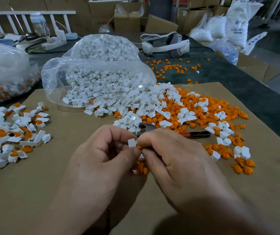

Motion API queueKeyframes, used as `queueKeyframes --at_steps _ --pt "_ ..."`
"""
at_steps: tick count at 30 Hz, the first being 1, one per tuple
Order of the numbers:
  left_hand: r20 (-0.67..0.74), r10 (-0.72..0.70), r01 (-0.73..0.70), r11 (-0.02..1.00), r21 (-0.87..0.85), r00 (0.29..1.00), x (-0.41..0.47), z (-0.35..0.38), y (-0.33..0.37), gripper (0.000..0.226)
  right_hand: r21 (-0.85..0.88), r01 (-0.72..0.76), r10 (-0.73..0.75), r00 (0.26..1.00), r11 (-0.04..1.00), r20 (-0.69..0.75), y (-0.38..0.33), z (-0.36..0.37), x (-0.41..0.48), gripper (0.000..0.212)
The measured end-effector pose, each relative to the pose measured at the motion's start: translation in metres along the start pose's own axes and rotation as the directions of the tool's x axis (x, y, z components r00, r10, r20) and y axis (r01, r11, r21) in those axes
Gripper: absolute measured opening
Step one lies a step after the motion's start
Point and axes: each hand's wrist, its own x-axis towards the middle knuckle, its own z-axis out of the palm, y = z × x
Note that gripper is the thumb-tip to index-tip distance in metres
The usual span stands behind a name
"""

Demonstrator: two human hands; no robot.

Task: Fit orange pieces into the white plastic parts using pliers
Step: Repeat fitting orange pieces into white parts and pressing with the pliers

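Near me, my left hand pinches a white part, my right hand an orange piece; pliers lie just beyond; farther, a clear bag spills white parts

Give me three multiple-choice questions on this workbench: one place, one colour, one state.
1. Where are the pliers? A. in a box B. on the cardboard, beyond the right hand C. on the headset
2. What colour is the piece the right hand pinches? A. blue B. green C. orange
3. The clear bag of white parts is: A. open and spilling B. tied shut C. empty
Answers: B, they lie past the knuckles; C, orange shows in its pinch; A, parts pour from its mouth.
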Motion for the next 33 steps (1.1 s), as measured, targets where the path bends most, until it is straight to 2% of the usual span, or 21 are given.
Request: queueKeyframes --at_steps 2,5,8,11,15,20,23,27,30,33 --pt "-0.016 -0.024 0.024 1.000 -0.020 1.000 0.000 0.000 0.000 0.031 -0.062 0.009 -0.011 0.999 0.998 -0.035 0.004 0.000 -0.001 0.024" --pt "-0.011 -0.064 0.064 0.998 -0.020 0.998 0.002 -0.002 0.004 0.025 -0.286 -0.049 0.033 0.998 0.957 -0.060 0.019 -0.005 0.001 0.046" --pt "0.014 -0.090 0.091 0.994 -0.059 0.996 0.006 -0.007 0.004 0.021 -0.500 -0.131 0.218 0.969 0.856 0.119 0.034 -0.012 0.002 0.061" --pt "0.010 -0.127 0.127 0.987 -0.100 0.992 0.007 -0.008 0.007 0.022 -0.572 -0.105 0.279 0.933 0.814 0.226 0.045 -0.014 0.001 0.063" --pt "0.015 -0.157 0.157 0.974 -0.164 0.987 0.009 -0.008 0.010 0.013 -0.574 -0.094 0.281 0.928 0.813 0.246 0.051 -0.015 0.005 0.058" --pt "0.027 -0.194 0.195 0.951 -0.238 0.981 0.010 -0.009 0.011 0.024 -0.645 -0.073 0.266 0.941 0.761 0.207 0.049 -0.011 0.012 0.049" --pt "0.035 -0.208 0.209 0.928 -0.310 0.977 0.011 -0.009 0.011 0.024 -0.581 -0.122 0.241 0.961 0.804 0.132 0.048 -0.014 0.014 0.035" --pt "0.039 -0.219 0.218 0.903 -0.369 0.975 0.012 -0.009 0.013 0.022 -0.413 -0.140 0.184 0.981 0.900 0.068 0.048 -0.022 0.014 0.016" --pt "0.014 -0.206 0.196 0.907 -0.373 0.979 0.011 -0.011 0.015 0.021 -0.323 -0.109 0.147 0.984 0.940 0.097 0.041 -0.025 0.009 0.027" --pt "-0.015 -0.191 0.171 0.910 -0.378 0.981 0.011 -0.012 0.018 0.022 -0.308 -0.051 0.103 0.982 0.950 0.157 0.035 -0.022 0.005 0.031"
